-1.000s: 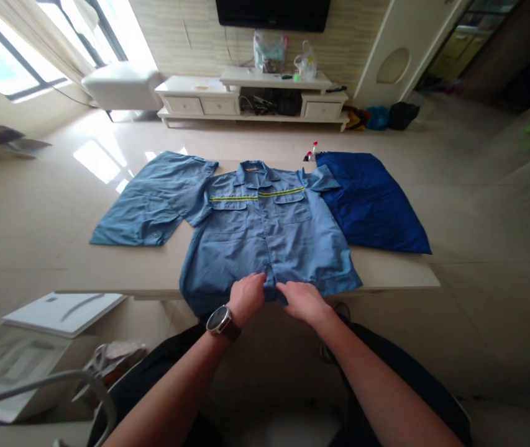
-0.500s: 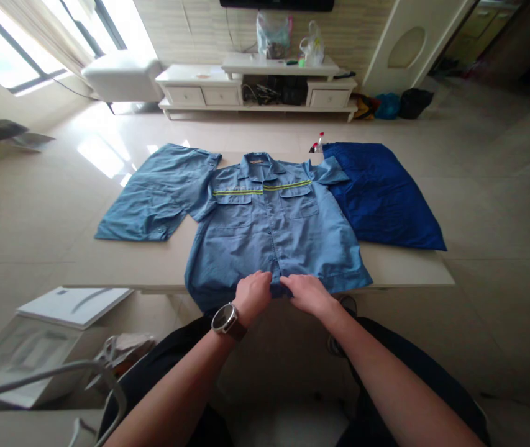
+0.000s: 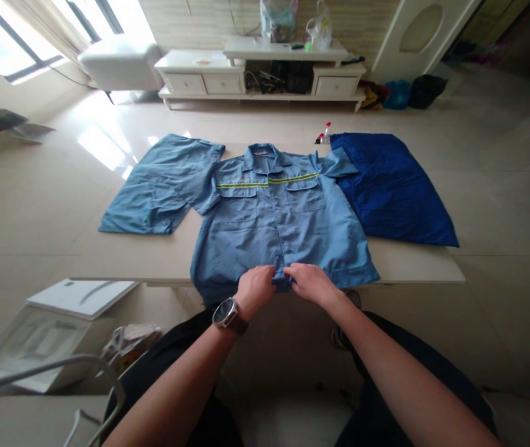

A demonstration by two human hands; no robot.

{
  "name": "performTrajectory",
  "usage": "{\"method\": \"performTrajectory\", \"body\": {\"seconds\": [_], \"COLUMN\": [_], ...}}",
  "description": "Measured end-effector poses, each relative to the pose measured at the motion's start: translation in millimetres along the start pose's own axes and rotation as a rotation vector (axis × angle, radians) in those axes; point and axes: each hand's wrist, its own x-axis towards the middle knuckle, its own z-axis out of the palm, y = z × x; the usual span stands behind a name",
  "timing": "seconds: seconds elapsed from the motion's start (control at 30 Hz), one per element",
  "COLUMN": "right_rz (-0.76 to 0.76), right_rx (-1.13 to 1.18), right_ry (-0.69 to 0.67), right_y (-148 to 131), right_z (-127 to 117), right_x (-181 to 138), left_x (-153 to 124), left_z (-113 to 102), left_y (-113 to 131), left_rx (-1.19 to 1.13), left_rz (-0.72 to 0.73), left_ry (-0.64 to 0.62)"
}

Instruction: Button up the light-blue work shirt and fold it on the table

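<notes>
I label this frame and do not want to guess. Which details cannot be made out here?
Head view only:
- Front hem of the light blue work shirt: covered by the left hand and right hand; their grip cannot be told.
- Collar label: too small to read.
- Red-capped bottles: tiny, partly behind the dark blue garment.
- Plastic bags on the TV cabinet: cut off by the top edge.

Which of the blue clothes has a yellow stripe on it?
The middle shirt, held at its hem by the left hand and right hand. The left shirt and dark blue cloth show no stripe.
</notes>
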Motion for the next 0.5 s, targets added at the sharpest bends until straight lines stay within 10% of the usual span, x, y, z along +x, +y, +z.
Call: {"method": "performTrajectory", "body": {"seconds": [0.5], "right_rz": [-0.140], "right_rx": [-0.070], "right_ry": [0.024], "right_y": [-1.7], "right_z": [20.4], "right_x": [13.5], "left_x": [-4.6], "left_z": [-10.1], "left_y": [2.2], "left_rx": [-0.097], "left_rz": [-0.002], "left_ry": [0.063]}}
